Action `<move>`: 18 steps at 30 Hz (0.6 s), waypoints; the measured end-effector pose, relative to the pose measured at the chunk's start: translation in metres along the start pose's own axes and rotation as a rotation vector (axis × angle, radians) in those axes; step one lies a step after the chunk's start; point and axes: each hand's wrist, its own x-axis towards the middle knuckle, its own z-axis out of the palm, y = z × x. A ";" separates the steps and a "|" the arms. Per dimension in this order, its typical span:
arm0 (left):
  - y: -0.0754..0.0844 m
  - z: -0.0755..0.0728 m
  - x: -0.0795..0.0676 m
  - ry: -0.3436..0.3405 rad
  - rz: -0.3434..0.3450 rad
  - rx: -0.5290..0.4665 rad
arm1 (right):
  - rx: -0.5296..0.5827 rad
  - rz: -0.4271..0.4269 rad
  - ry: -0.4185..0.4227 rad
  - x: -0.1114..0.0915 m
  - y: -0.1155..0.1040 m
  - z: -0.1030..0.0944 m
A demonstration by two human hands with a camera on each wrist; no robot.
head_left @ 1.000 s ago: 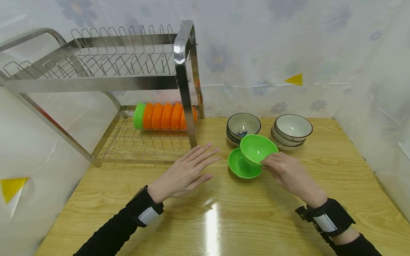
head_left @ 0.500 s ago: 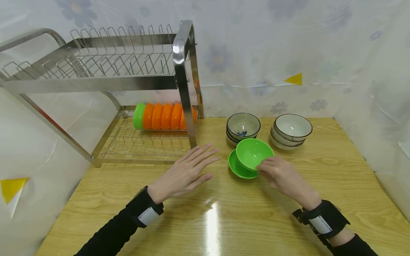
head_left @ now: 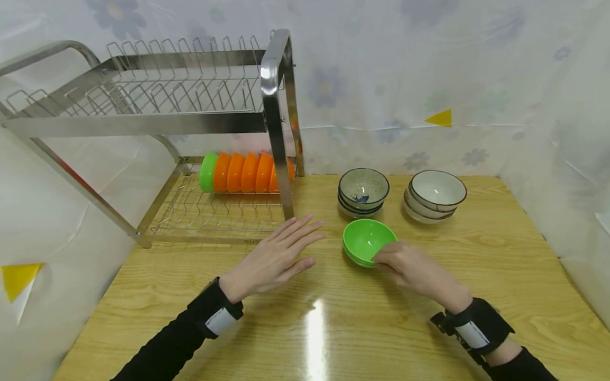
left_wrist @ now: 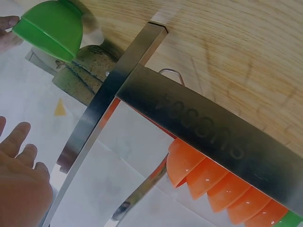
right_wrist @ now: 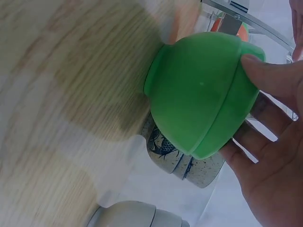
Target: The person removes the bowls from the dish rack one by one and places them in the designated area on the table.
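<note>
Two green bowls point(head_left: 366, 239) stand nested on the table, one inside the other, as the double rim in the right wrist view confirms. My right hand point(head_left: 414, 272) pinches the near right rim of the upper bowl point(right_wrist: 248, 75), thumb outside and fingers reaching over the edge. To the left, my left hand point(head_left: 274, 259) is held with its fingers spread, touching nothing, in front of the dish rack's right post point(head_left: 276, 121). Just behind the green pair sits a stack of speckled grey bowls point(head_left: 363, 190) with dark rims.
A steel two-tier dish rack point(head_left: 138, 125) fills the left side. On its lower tier several orange bowls point(head_left: 234, 173) and one green bowl point(head_left: 207, 173) stand on edge in a row. White dark-rimmed bowls point(head_left: 436, 193) are stacked at the back right, near the curtain-like wall point(head_left: 381, 79).
My right hand has lowered the upper green bowl down and left into the lower one, from tilted above it to level inside it. The left hand has stayed in place.
</note>
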 end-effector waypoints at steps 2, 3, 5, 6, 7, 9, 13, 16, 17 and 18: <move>0.000 0.000 0.000 -0.001 -0.005 -0.002 | 0.007 0.003 -0.001 -0.001 0.000 0.000; 0.000 0.000 0.000 0.002 -0.007 -0.003 | 0.010 0.005 -0.001 -0.001 0.000 -0.001; 0.000 0.000 0.000 0.002 -0.008 -0.006 | 0.015 0.013 0.001 -0.003 0.000 -0.001; 0.000 0.000 0.000 0.006 -0.006 -0.008 | 0.017 0.014 0.003 -0.004 0.000 -0.002; 0.000 0.000 0.000 0.009 -0.006 -0.011 | 0.018 0.012 0.005 -0.005 0.000 -0.002; 0.000 -0.001 0.000 0.014 -0.008 -0.022 | 0.019 0.009 0.013 -0.007 0.001 -0.003; -0.004 -0.003 -0.002 0.025 -0.033 -0.076 | 0.030 0.014 0.016 -0.010 0.001 -0.005; -0.008 -0.005 -0.006 0.049 -0.085 -0.140 | 0.053 0.044 -0.004 -0.010 0.000 -0.005; -0.009 -0.005 -0.007 0.062 -0.107 -0.166 | 0.059 0.055 -0.010 -0.011 0.000 -0.005; -0.010 -0.006 -0.009 0.073 -0.132 -0.190 | 0.065 0.061 -0.015 -0.011 0.000 -0.005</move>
